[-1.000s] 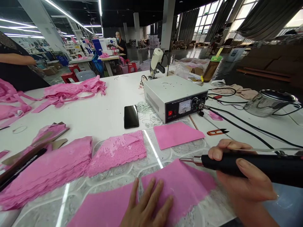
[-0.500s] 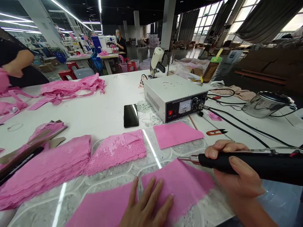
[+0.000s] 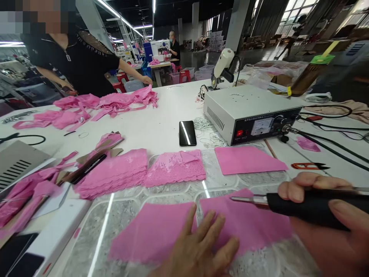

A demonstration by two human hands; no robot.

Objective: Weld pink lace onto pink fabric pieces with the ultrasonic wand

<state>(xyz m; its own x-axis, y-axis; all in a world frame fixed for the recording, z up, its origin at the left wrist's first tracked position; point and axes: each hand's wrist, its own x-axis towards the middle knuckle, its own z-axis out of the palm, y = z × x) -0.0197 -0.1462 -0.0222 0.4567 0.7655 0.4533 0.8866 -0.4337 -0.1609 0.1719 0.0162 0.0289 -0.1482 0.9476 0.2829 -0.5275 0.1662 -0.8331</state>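
My left hand [image 3: 200,246] lies flat with fingers spread across two pink fabric pieces on the tiled work surface. Its thumb side rests on the right piece [image 3: 262,227], the outer finger at the edge of the left piece [image 3: 155,227]. My right hand [image 3: 340,215] is wrapped around a black handheld ultrasonic tool [image 3: 296,209]. The tool's pointed metal tip is over the upper part of the right piece; whether it touches the cloth I cannot tell. Beyond lies another pink piece [image 3: 248,159]. The tool's far end and part of my right hand are cut off by the frame.
A grey ultrasonic control box [image 3: 253,104] with cables stands behind. Near it are a phone [image 3: 187,133] and orange thread snips [image 3: 308,166]. Stacked pink lace pieces [image 3: 118,173] lie left. Across the table, a co-worker [image 3: 83,65] reaches to heaped pink garments [image 3: 123,102].
The view has swung left, bringing the co-worker and a white box into sight. The right piece's raised corner at the tool tip now lies lower. Both hands keep their hold.
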